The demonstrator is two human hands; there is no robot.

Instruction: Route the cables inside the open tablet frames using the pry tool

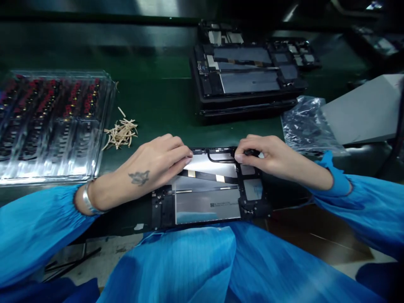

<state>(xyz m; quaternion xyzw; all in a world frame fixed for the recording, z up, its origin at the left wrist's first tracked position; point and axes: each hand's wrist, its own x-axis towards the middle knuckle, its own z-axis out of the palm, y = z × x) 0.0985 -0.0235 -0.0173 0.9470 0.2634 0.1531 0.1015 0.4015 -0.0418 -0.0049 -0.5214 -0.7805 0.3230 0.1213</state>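
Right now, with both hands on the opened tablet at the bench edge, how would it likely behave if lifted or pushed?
The opened tablet looks like a flat, rigid frame, so it probably lifts stiffly rather than flexing. It lies flat on the smooth green bench, so it would likely slide, not tip. Its exposed parts under the left hand and right hand seem fragile.

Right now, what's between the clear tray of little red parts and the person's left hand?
In the head view, a small heap of tan strips lies on the green mat between the clear tray and the left hand.
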